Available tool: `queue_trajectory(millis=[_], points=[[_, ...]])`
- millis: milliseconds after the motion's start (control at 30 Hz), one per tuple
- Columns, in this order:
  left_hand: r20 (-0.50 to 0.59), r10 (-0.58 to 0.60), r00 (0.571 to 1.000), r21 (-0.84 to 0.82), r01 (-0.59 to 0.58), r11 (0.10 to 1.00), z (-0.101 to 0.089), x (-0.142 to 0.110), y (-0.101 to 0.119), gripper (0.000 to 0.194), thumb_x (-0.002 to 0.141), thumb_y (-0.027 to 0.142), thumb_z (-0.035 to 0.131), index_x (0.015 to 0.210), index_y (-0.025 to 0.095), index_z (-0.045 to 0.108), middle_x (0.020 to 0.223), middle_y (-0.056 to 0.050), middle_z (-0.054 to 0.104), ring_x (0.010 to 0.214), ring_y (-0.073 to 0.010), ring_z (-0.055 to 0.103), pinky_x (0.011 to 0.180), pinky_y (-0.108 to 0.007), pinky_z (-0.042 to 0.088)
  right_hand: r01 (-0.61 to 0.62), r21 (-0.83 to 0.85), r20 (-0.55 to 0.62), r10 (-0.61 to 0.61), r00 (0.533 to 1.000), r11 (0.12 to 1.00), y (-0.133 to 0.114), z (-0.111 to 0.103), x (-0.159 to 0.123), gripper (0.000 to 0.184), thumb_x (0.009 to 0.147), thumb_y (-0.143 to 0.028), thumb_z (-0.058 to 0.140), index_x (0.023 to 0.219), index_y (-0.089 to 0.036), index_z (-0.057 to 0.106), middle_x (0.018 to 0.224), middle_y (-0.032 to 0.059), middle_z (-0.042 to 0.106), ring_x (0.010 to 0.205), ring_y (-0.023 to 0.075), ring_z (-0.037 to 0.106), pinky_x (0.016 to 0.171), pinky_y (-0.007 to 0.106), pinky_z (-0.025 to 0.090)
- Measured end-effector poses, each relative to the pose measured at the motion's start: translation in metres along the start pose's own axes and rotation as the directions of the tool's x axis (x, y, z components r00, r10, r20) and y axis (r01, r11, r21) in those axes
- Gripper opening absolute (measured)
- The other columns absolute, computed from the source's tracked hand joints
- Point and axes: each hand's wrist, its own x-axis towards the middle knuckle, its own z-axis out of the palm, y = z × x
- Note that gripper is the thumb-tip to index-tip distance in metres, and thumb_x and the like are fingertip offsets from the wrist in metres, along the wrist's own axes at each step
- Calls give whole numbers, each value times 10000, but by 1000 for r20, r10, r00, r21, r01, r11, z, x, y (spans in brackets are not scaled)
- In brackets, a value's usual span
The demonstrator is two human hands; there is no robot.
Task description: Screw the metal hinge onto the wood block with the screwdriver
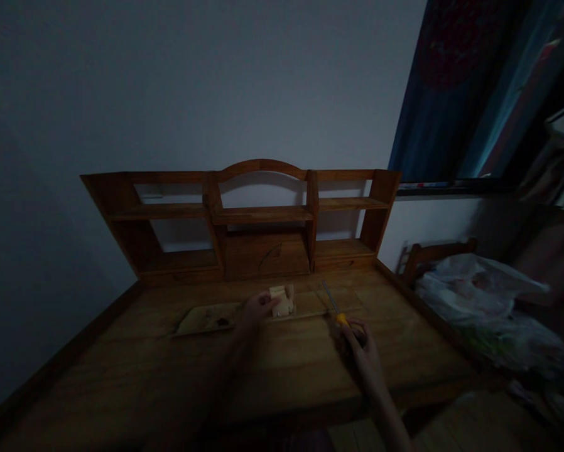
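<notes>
Yellow screwdriver handle [341, 319] sits in right fingers [352, 337], pale piece [282, 306] in left fingers [265, 301].

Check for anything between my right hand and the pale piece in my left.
Nothing visible stands between the right hand, holding the yellow-handled screwdriver, and the pale piece in the left hand; a flat thing, too dim to identify, lies on the tabletop.
</notes>
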Motion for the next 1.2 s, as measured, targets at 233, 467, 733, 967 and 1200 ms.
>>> queue_trajectory(millis=[233,467,733,967,1200], points=[[120,-125,985,-42,131,991,-4,22,-2,483,555,608,729,632,140,637,630,-4,599,647,-156,555,601,-240,386,0,45,35,-1,999,999,0,0,0,396,780,-510,681,1031,-243,530,695,-20,615,560,132,511,504,226,384],[190,-95,977,-87,113,990,-10,13,4,426,636,528,729,770,124,711,796,-50,700,749,-178,622,691,-257,455,21,33,55,-23,998,999,4,-1,3,330,828,-473,649,1018,-241,511,698,-18,607,582,135,516,525,231,392],[152,88,984,-45,-82,996,-15,-12,13,347,765,466,677,912,158,741,981,-77,706,930,-219,636,833,-311,494,41,-51,53,-38,998,998,7,-4,6,369,802,-511,658,1007,-231,533,739,0,619,637,163,557,548,251,418],[263,460,848,290,-525,800,-12,-55,11,337,846,235,590,1168,279,679,1243,-69,586,1149,-215,547,978,-372,450,29,-46,34,-27,999,999,-5,1,0,437,733,-564,690,978,-223,569,682,-1,615,567,152,532,519,254,412],[408,431,805,342,-572,745,-4,-74,22,744,798,90,521,1479,315,322,1515,-16,375,1365,-210,380,1133,-418,330,41,-113,58,-34,998,993,-13,4,-6,442,734,-589,676,964,-225,581,726,19,639,610,173,561,530,266,426]])
